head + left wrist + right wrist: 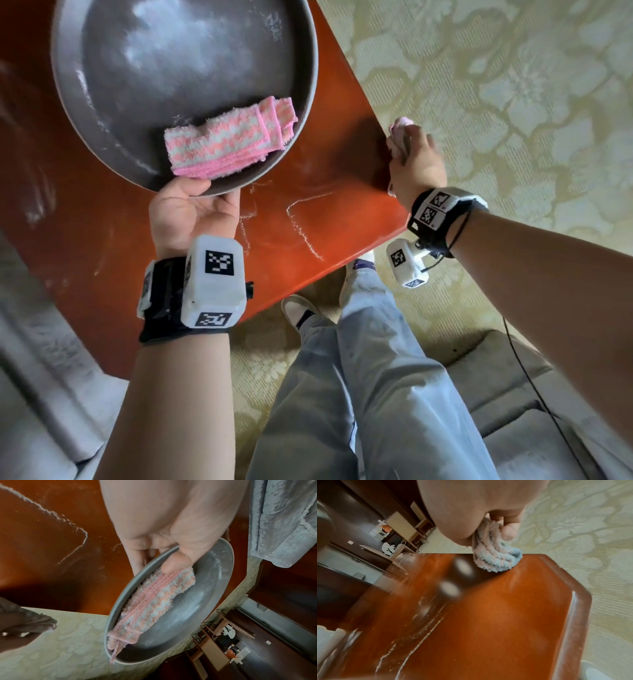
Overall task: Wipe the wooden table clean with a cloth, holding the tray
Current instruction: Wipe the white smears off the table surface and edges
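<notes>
Two cloths: one folded pink-and-white cloth (230, 138) lies in the tray; one bunched cloth (496, 558) sits in the right hand.
Tray: round grey metal tray (102, 113), held above the table, tilted in the left wrist view; white powdery streaks on its inner face.
Left hand (193, 214): palm up at the tray's near rim, thumb (176, 563) over the rim and pressing the end of the folded cloth, fingers (137, 558) under the tray. Grip clamped on the tray.
Right hand (416, 164): at the table's right edge, fingers and thumb curled round the bunched cloth. Grip clamped on that cloth.
Bunched cloth contact: its lower end touches the tabletop right at the edge, seen in the right wrist view.
Table: glossy reddish-brown wooden table (342, 212), corner cut at an angle; thin white powder lines (305, 229) curve across the surface between the two hands.
Floor: pale green patterned carpet (513, 85) beyond the table's edge.
Person: legs in light blue jeans (370, 394), shoes near the table's corner.
Wrists: white camera units with black-and-white markers strapped on both.
Seat: grey upholstery at the lower corners of the head view, blurred.
</notes>
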